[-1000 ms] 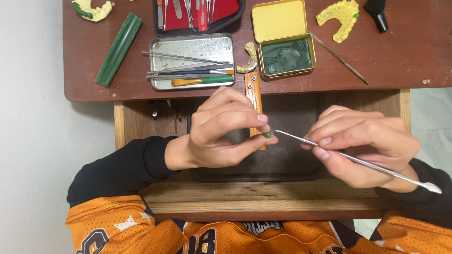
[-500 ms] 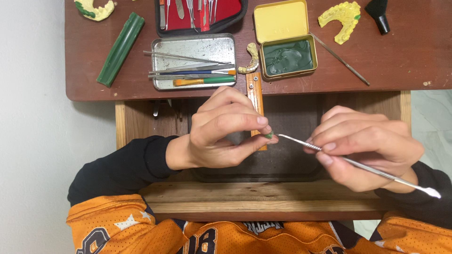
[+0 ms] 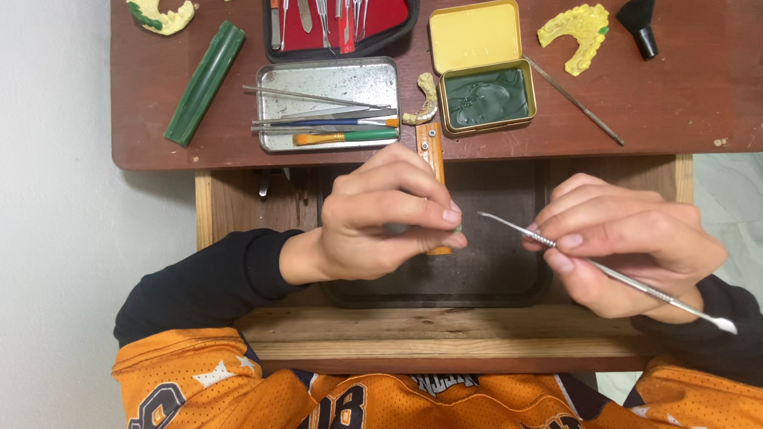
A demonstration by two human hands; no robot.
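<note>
My left hand (image 3: 387,216) is closed around a small greenish piece (image 3: 458,229) pinched at the fingertips; most of it is hidden by my fingers. My right hand (image 3: 628,242) grips a thin double-ended metal carving tool (image 3: 604,270), its pointed tip a short gap to the right of the small piece. Both hands hover over a dark tray (image 3: 501,270) in an open wooden drawer (image 3: 445,334). An orange wooden peg (image 3: 431,151) juts out from the desk edge behind my left hand.
On the brown desk (image 3: 675,103) lie a green wax stick (image 3: 204,83), a metal tray (image 3: 330,79) of tools and brushes, a red instrument case (image 3: 338,24), an open yellow tin (image 3: 486,95) of green wax, yellow dental casts (image 3: 579,30) (image 3: 163,14) and a thin rod (image 3: 574,102).
My right hand has pulled the tool's tip slightly to the right, away from the piece in my left hand. My left hand has stayed nearly still.
</note>
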